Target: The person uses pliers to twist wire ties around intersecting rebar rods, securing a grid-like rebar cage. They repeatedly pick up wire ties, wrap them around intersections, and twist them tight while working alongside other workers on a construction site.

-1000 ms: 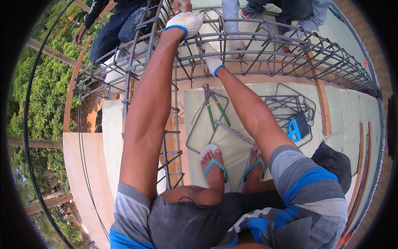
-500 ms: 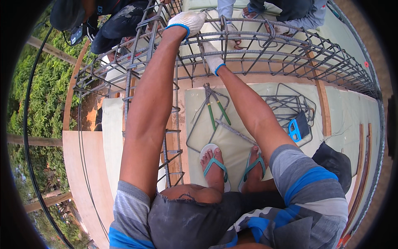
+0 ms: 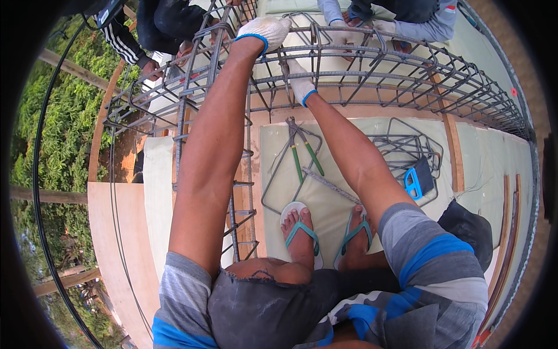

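A long cage of steel rebar with square stirrups spans the far side and joins another cage on the left. My left hand, in a white knit glove with blue cuff, is closed over the cage's upper bars near this corner. Lower and to the right, my right hand, gloved alike, reaches in among the bars. Its fingers look closed around a slim grey piece beside an upright bar, though I cannot make out what that is. Green-handled cutters lie on the sheet by my feet, over a bent stirrup.
A short ribbed bar lies by my sandals. Bent stirrups and a blue-handled tool are at the right. Two co-workers crouch beyond the cage, one with a striped sleeve. Left of the plywood, the platform ends above greenery.
At the far left, a co-worker's striped arm has come into view, reaching down toward the cage. The far-right co-worker's hands have shifted. My own hands stay almost in place.
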Action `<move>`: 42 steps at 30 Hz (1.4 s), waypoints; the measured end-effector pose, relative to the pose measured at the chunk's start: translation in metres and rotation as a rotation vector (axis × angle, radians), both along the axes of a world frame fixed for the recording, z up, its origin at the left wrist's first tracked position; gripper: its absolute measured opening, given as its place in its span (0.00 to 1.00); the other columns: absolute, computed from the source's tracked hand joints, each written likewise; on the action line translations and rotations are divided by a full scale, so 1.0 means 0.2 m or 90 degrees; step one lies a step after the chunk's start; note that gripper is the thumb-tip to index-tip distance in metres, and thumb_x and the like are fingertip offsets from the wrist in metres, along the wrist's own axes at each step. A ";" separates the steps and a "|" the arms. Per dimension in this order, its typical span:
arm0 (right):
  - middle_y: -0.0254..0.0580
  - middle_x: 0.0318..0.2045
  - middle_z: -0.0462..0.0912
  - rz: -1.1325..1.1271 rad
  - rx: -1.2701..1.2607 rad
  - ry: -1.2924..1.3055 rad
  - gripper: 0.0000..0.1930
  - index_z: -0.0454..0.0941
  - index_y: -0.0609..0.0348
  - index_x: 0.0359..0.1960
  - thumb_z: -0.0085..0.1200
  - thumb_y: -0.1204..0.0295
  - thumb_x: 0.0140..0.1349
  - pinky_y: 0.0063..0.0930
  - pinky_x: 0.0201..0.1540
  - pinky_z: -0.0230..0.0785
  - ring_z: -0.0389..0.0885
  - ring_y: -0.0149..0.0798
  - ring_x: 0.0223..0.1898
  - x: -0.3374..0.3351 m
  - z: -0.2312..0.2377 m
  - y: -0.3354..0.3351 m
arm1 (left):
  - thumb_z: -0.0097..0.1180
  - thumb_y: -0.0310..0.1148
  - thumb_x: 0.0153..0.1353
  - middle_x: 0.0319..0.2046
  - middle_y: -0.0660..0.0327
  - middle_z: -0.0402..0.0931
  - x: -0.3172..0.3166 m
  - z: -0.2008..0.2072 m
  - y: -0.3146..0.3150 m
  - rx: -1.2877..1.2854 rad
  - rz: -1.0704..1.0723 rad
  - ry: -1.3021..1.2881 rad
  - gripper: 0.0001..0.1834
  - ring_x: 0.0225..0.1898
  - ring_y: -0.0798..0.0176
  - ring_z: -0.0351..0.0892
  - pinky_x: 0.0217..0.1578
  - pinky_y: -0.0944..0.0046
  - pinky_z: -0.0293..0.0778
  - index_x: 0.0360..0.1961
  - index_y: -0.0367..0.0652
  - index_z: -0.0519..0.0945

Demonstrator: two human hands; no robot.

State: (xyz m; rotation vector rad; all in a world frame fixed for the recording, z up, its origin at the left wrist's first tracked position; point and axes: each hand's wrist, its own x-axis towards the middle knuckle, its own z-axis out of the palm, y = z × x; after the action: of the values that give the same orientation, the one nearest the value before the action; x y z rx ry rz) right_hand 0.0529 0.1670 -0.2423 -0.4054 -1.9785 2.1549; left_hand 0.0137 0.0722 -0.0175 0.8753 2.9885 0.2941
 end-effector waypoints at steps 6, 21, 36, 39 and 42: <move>0.31 0.34 0.76 -0.012 0.125 0.119 0.21 0.81 0.53 0.46 0.42 0.52 0.74 0.30 0.40 0.64 0.69 0.31 0.36 -0.01 -0.04 0.01 | 0.31 0.57 0.72 0.57 0.39 0.79 -0.02 0.00 0.01 0.011 -0.030 0.007 0.36 0.61 0.35 0.77 0.63 0.46 0.69 0.56 0.38 0.82; 0.35 0.36 0.79 0.016 -0.089 0.002 0.20 0.82 0.54 0.51 0.46 0.57 0.68 0.31 0.50 0.64 0.73 0.32 0.42 0.02 0.01 -0.04 | 0.42 0.28 0.71 0.45 0.37 0.82 -0.05 -0.04 -0.03 -0.111 -0.151 0.133 0.11 0.48 0.34 0.84 0.47 0.40 0.81 0.50 0.40 0.75; 0.44 0.33 0.82 0.007 0.228 0.017 0.13 0.76 0.57 0.53 0.51 0.70 0.70 0.37 0.42 0.74 0.81 0.38 0.37 0.03 -0.04 -0.04 | 0.32 0.55 0.72 0.55 0.42 0.81 -0.06 -0.04 -0.01 -0.017 -0.036 -0.006 0.35 0.58 0.37 0.79 0.60 0.46 0.72 0.54 0.41 0.84; 0.46 0.33 0.81 0.000 0.276 0.018 0.13 0.76 0.58 0.53 0.53 0.70 0.70 0.39 0.42 0.75 0.81 0.41 0.36 0.03 -0.08 -0.03 | 0.32 0.53 0.71 0.52 0.40 0.81 -0.03 -0.02 0.01 -0.006 -0.021 -0.016 0.33 0.57 0.36 0.79 0.60 0.44 0.72 0.51 0.39 0.83; 0.50 0.35 0.83 0.000 0.376 0.032 0.15 0.76 0.61 0.52 0.55 0.65 0.69 0.43 0.44 0.76 0.83 0.48 0.37 0.01 -0.10 0.01 | 0.31 0.48 0.71 0.45 0.36 0.82 -0.01 -0.01 0.01 0.022 -0.047 0.010 0.30 0.51 0.32 0.80 0.57 0.42 0.71 0.45 0.33 0.80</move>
State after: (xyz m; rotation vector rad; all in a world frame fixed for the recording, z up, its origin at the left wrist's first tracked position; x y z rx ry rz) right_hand 0.0548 0.1687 -0.2617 -0.2453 -2.4381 1.4514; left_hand 0.0113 0.0735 -0.0194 0.9925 2.9665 0.3395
